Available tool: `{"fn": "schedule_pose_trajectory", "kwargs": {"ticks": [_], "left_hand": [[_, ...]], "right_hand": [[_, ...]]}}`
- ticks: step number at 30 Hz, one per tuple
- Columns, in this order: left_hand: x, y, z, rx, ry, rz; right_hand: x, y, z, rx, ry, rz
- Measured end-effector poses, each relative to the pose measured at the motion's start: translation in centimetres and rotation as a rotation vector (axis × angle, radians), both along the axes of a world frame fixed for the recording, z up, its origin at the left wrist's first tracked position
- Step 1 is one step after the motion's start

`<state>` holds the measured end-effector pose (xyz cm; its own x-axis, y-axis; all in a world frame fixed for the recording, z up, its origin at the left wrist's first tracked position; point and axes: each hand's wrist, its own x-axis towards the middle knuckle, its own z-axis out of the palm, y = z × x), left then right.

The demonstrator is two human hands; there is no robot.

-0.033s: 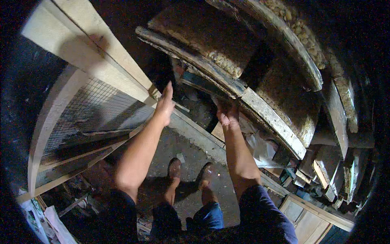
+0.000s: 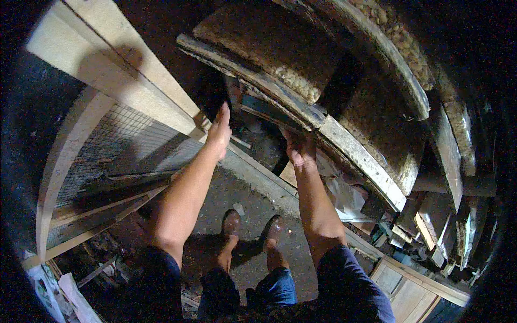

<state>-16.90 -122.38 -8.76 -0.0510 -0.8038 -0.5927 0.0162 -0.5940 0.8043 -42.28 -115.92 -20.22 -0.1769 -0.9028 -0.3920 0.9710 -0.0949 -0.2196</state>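
Note:
My left hand [image 2: 219, 135] is beside the lower end of a pale wooden door frame [image 2: 161, 114]. It looks flat, with one straight finger or thumb pointing up, and its palm side faces away. Contact with the frame's edge cannot be made out. My right hand [image 2: 300, 148] reaches up under the lowest shelf board [image 2: 264, 89], close to a lighter board [image 2: 363, 161]. Shadow covers its fingers, so whether they grip the board cannot be told. Wire mesh [image 2: 126, 140] fills the door's lower part.
Rough shelves on the right carry heaps of small pale lumps [image 2: 296, 83]. A concrete sill [image 2: 258, 180] crosses the floor ahead of my feet. Scrap wood [image 2: 428, 234] and a wooden panel [image 2: 404, 288] lie at the lower right. A crumpled plastic sheet [image 2: 344, 196] hangs below the shelf.
My left hand has shifted very slightly upward. My right hand stays under the shelf board.

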Motion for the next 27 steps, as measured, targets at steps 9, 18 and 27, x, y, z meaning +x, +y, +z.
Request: {"fn": "schedule_pose_trajectory", "kwargs": {"ticks": [9,18,27], "left_hand": [[-4.5,-4.7,-3.9,0.008,0.089,0.147],[-2.8,1.2,-5.5,0.067,0.176,0.038],[-1.9,4.6,-1.5,0.260,0.120,-0.210]], "right_hand": [[0.4,1.2,0.0,0.188,0.041,-0.016],[0.7,7.2,0.1,0.212,-0.047,0.069],[1.3,15.6,2.5,0.290,0.005,0.082]]}}
